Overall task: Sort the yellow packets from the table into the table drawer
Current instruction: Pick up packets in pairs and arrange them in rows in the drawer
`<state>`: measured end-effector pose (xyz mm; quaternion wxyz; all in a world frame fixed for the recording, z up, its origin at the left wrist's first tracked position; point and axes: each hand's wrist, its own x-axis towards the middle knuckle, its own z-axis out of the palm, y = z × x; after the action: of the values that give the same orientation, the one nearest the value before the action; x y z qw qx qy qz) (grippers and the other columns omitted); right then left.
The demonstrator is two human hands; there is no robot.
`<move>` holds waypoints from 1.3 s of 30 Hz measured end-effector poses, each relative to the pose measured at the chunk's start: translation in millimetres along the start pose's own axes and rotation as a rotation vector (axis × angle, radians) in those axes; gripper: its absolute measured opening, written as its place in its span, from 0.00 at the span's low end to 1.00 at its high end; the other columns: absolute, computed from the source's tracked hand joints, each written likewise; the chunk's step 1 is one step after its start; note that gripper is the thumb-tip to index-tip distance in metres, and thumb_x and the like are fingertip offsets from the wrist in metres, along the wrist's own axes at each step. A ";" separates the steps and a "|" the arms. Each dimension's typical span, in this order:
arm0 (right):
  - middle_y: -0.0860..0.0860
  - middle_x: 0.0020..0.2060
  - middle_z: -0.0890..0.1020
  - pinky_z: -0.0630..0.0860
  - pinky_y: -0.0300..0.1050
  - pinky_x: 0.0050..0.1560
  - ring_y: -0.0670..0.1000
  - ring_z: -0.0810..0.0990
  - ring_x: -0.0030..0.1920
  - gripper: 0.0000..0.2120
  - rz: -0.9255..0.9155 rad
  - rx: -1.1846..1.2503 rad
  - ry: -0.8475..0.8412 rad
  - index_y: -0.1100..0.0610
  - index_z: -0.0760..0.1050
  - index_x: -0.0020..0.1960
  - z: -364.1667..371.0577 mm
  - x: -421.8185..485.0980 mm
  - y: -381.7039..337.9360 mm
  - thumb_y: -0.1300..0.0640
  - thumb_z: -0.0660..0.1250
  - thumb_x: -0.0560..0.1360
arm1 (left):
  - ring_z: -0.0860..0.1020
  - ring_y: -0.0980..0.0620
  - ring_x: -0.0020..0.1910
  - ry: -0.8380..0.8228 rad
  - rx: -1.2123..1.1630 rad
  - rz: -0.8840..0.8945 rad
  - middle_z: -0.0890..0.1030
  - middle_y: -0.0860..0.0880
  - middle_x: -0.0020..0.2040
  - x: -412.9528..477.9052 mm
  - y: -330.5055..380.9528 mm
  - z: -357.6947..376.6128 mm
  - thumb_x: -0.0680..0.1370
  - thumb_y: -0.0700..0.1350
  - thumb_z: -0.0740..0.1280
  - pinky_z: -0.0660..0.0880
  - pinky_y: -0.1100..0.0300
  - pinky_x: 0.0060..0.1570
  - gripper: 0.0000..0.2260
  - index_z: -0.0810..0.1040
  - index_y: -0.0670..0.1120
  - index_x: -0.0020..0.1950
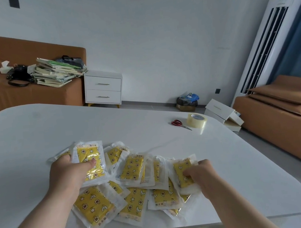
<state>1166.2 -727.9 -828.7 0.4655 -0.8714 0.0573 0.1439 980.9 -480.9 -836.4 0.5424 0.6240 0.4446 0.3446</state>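
Note:
Several yellow packets (131, 168) in clear wrappers, printed with stars and flowers, lie overlapping near the front edge of the white table (36, 129). My left hand (68, 173) grips a small stack of packets (88, 156) at the left of the pile, thumb on top. My right hand (201, 176) pinches a packet (182, 168) at the right end of the pile. The table drawer is out of sight.
Red-handled scissors (179, 123) and a roll of clear tape (196, 120) lie at the table's far right. Beyond stand a white nightstand (103, 89), an orange sofa with books (56, 71), a tall air conditioner (271, 36) and white boxes (222, 113) on the floor.

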 end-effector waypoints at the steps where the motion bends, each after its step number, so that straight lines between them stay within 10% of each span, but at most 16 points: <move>1: 0.62 0.46 0.83 0.80 0.50 0.43 0.58 0.81 0.41 0.14 -0.003 0.086 0.002 0.64 0.75 0.52 -2.5 -1.6 3.3 0.66 0.72 0.67 | 0.79 0.45 0.37 0.001 -0.009 -0.007 0.82 0.43 0.41 0.6 0.5 -1.9 0.69 0.40 0.78 0.74 0.56 0.38 0.10 0.79 0.42 0.43; 10: 0.55 0.43 0.83 0.79 0.48 0.39 0.58 0.82 0.42 0.12 -0.216 0.477 0.084 0.58 0.77 0.53 -11.9 -37.7 11.1 0.70 0.67 0.73 | 0.77 0.45 0.34 0.027 -0.098 -0.145 0.80 0.41 0.40 11.1 2.5 -23.3 0.70 0.33 0.71 0.71 0.60 0.34 0.06 0.77 0.39 0.44; 20: 0.57 0.45 0.85 0.81 0.60 0.48 0.60 0.84 0.44 0.13 -0.225 0.755 -0.182 0.56 0.78 0.53 -0.1 -66.3 -29.0 0.71 0.68 0.73 | 0.82 0.47 0.37 -0.096 -0.101 -0.297 0.84 0.42 0.42 26.9 -8.1 -33.0 0.69 0.31 0.74 0.76 0.58 0.38 0.08 0.81 0.38 0.46; 32: 0.59 0.46 0.84 0.80 0.52 0.37 0.60 0.84 0.43 0.13 -0.151 0.750 -0.396 0.59 0.77 0.53 -15.7 -115.8 -42.1 0.72 0.68 0.73 | 0.83 0.39 0.40 0.002 0.016 -0.455 0.80 0.40 0.35 -59.0 -24.6 -33.4 0.67 0.35 0.78 0.81 0.43 0.43 0.09 0.79 0.32 0.39; 39: 0.59 0.45 0.85 0.82 0.59 0.46 0.61 0.84 0.45 0.12 -0.151 0.718 -0.417 0.58 0.77 0.52 -10.3 -119.0 -37.9 0.72 0.67 0.73 | 0.80 0.41 0.50 -0.012 0.611 -0.277 0.79 0.42 0.54 -79.5 -13.5 -5.0 0.66 0.47 0.67 0.80 0.51 0.50 0.19 0.76 0.43 0.56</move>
<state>1063.8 -719.2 -757.0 0.7505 -0.6078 -0.0558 0.2534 944.7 -552.6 -844.6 0.3747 0.6933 0.6048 0.1148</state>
